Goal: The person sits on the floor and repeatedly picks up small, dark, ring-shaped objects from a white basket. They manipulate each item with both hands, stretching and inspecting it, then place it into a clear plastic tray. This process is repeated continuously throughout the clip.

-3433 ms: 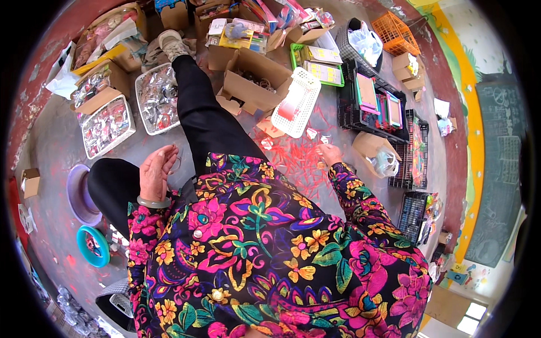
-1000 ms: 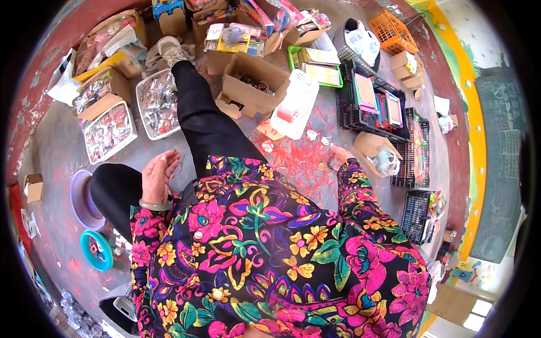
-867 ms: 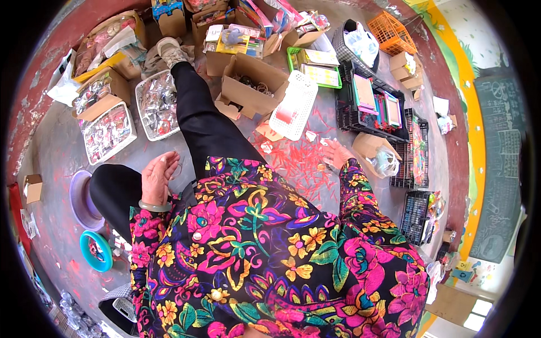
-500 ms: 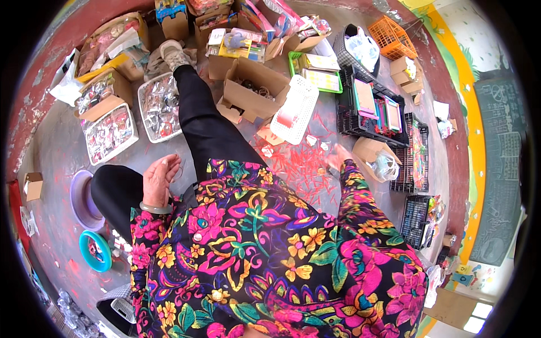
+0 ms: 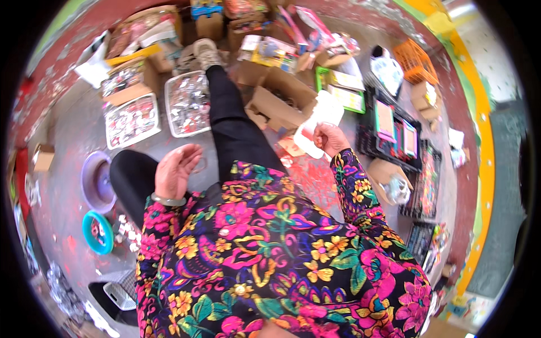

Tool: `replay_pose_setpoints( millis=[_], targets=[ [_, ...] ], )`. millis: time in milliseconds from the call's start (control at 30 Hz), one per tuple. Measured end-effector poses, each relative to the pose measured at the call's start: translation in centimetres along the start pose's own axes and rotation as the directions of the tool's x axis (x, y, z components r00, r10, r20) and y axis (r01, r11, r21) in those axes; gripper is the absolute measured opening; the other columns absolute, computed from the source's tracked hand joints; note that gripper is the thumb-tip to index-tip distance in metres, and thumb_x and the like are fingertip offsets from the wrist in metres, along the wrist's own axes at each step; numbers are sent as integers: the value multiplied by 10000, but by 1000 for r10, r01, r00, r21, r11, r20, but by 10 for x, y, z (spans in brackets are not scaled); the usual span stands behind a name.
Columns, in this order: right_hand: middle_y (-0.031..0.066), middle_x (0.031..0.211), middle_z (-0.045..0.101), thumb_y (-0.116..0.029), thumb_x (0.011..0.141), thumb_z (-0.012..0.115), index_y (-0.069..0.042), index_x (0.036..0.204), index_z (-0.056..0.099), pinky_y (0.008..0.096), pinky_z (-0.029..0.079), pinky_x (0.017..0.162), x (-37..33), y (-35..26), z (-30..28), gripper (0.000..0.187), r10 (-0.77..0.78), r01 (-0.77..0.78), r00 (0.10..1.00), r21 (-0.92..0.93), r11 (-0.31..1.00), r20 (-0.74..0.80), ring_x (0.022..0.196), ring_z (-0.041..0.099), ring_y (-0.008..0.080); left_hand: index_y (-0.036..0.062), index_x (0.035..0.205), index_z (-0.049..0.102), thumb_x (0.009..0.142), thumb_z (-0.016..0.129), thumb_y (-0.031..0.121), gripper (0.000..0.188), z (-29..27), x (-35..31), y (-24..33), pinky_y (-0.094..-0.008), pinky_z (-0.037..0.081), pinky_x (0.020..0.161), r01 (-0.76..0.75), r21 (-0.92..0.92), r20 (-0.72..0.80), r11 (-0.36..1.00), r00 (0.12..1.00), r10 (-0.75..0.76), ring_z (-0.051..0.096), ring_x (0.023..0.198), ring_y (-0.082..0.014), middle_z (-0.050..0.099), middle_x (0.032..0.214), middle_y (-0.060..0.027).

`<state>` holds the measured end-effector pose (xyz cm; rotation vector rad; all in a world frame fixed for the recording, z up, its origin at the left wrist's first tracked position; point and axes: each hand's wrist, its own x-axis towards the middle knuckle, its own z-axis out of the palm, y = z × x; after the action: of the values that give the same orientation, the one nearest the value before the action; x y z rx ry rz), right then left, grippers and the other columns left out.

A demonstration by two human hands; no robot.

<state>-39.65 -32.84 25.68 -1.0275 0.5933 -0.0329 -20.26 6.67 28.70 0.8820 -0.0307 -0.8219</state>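
My right hand [image 5: 330, 139] is closed in a loose fist over the near end of a white plastic basket [image 5: 331, 108]. What its fingers hold, if anything, is hidden. My left hand [image 5: 177, 172] is raised above my bent left knee, palm inward, fingers loosely curved and apart from the thumb. A bangle [image 5: 168, 200] circles that wrist. Many thin red strips [image 5: 315, 180] lie scattered on the floor below my right forearm, blurred. Some red shows in the basket's near end.
An open cardboard box [image 5: 282, 104] stands beyond my outstretched leg. Black crates [image 5: 389, 149] line the right side, near a carton [image 5: 383, 172]. Trays of small packets [image 5: 134, 121] lie at the left, with a purple basin [image 5: 97, 180] and a teal ring-shaped tub [image 5: 98, 232] closer.
My right hand has moved up from low over the red strips to the white basket and closed. My left hand stays raised near my knee. The whole view has shifted.
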Motion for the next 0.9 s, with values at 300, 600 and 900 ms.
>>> replay_pose_setpoints(
  millis=[300, 600, 900],
  targets=[
    [38, 997, 591, -154, 785, 664, -23, 1165, 515, 213, 443, 707, 39, 21, 236, 428, 136, 26, 870, -319, 948, 475, 850, 551, 95, -66, 1099, 524, 914, 445, 188, 323, 10, -14, 11, -322, 468, 872, -42, -60, -1, 997, 999, 42, 562, 1049, -280, 561, 1131, -196],
    [33, 876, 620, -115, 798, 645, 12, 929, 655, 194, 405, 579, 40, 44, 260, 182, -19, 133, 928, -283, 950, 373, 694, 526, 62, -55, 1097, 514, 925, 449, 212, 324, 6, -13, 4, -313, 483, 849, -86, -81, -39, 993, 996, 83, 568, 1038, -276, 567, 1089, -162],
    [24, 864, 610, -99, 802, 637, 13, 852, 665, 193, 410, 576, 40, 49, 255, 126, -96, 185, 946, -273, 944, 308, 675, 519, 64, -8, 1125, 531, 874, 541, 80, 266, 13, -12, 6, -245, 519, 743, -9, -82, -49, 997, 999, 5, 589, 994, -189, 590, 1083, -126]
  ],
)
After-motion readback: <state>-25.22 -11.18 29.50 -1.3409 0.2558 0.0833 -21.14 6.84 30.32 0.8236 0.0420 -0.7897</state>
